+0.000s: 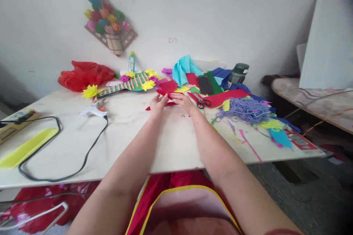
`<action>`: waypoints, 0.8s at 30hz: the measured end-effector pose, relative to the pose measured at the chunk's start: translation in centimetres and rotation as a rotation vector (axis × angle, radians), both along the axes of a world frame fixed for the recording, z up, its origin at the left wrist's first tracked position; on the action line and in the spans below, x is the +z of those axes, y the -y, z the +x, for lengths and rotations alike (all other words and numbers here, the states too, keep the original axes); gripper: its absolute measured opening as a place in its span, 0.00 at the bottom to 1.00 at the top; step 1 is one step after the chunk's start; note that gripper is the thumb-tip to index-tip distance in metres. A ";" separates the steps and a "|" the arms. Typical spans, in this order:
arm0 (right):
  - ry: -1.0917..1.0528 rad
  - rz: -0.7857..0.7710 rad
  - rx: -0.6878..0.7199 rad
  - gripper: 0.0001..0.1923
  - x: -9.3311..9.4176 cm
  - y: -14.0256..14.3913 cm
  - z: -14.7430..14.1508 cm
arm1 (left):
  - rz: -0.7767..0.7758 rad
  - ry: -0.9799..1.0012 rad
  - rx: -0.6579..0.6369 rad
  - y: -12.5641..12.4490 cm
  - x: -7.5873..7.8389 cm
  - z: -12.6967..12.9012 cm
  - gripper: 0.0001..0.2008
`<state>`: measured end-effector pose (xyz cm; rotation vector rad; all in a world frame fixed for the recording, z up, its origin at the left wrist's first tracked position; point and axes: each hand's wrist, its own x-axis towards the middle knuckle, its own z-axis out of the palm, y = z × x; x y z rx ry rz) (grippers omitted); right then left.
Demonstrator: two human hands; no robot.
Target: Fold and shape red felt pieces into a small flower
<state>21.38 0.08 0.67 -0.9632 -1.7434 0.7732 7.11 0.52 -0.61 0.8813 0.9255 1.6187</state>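
My left hand [158,105] and my right hand [184,102] meet over the middle of the table [176,143]. Between the fingertips of both is a small piece of red paper [171,96], partly hidden by the fingers. A narrow red strip [148,109] lies on the tabletop beneath the hands. Just behind them is a larger red sheet [167,86]. Black-handled scissors [203,103] rest right of my right hand, beside a long red strip [230,98]. Tiny red scraps [189,116] lie near my right wrist.
On the left are a white glue gun [95,111], its looping black cord [93,150] and a yellow sheet [30,147]. A guitar-shaped craft [124,88] with paper flowers stands behind. Rightward are a phone [205,85], purple yarn [245,110] and a dark bottle [239,73].
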 end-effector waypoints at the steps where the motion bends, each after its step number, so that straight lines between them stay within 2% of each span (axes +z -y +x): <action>1: 0.012 -0.002 0.023 0.14 0.1 0.1 -0.2 | 0.008 0.010 0.002 -0.1 -0.2 -0.2 0.18; 5: 0.016 -0.039 0.084 0.13 0.5 0.7 -0.9 | 0.052 0.019 0.013 -0.5 -0.8 -0.7 0.07; 9: -0.034 -0.059 0.083 0.12 0.5 1.0 -1.2 | 0.082 0.032 0.010 -0.5 -0.8 -0.8 0.07; 11: -0.096 -0.066 0.003 0.13 0.2 0.6 -1.0 | 0.080 0.029 0.016 -0.4 -0.7 -0.9 0.08; 15: -0.205 -0.109 -0.374 0.16 -1.1 -1.1 0.3 | 0.041 0.011 0.038 -0.4 -0.5 -1.0 0.09; 19: 0.059 -0.059 -0.631 0.19 -2.2 -2.1 1.6 | 0.002 -0.003 0.045 -0.3 -0.5 -1.0 0.12; 22: 0.344 -0.007 -0.710 0.19 -2.1 -2.1 1.5 | -0.033 -0.041 0.054 0.0 -0.3 -1.0 0.14; 24: 0.497 0.011 -0.711 0.19 -1.9 -2.0 1.1 | -0.047 -0.078 0.066 0.1 -0.3 -1.1 0.14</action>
